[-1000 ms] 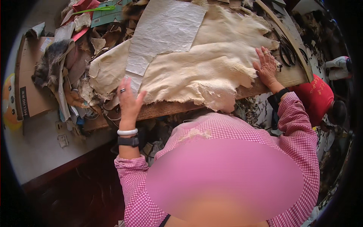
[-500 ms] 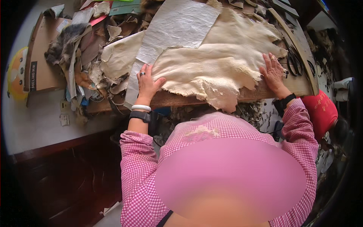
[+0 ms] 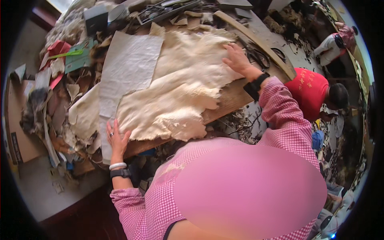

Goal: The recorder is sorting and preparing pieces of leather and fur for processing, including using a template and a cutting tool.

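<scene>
A large cream hide (image 3: 180, 92) lies spread over a wooden bench (image 3: 228, 105). A grey-white paper pattern sheet (image 3: 124, 76) lies on its left part. My left hand (image 3: 117, 140) rests flat, fingers apart, on the near left end of the paper and hide. My right hand (image 3: 237, 59) presses flat on the hide's far right part. Both wrists carry dark bands, and my sleeves are pink check. Neither hand grips anything.
Black shears (image 3: 258, 56) lie just right of my right hand, beside a curved wooden strip (image 3: 256, 40). Scraps of leather and fur (image 3: 52, 112) pile up at the left by a cardboard box (image 3: 18, 132). A person in red (image 3: 316, 90) sits at the right.
The view has swung, so the bench now runs diagonally. My right hand has slid further up the hide; my left hand stays on the paper's near end.
</scene>
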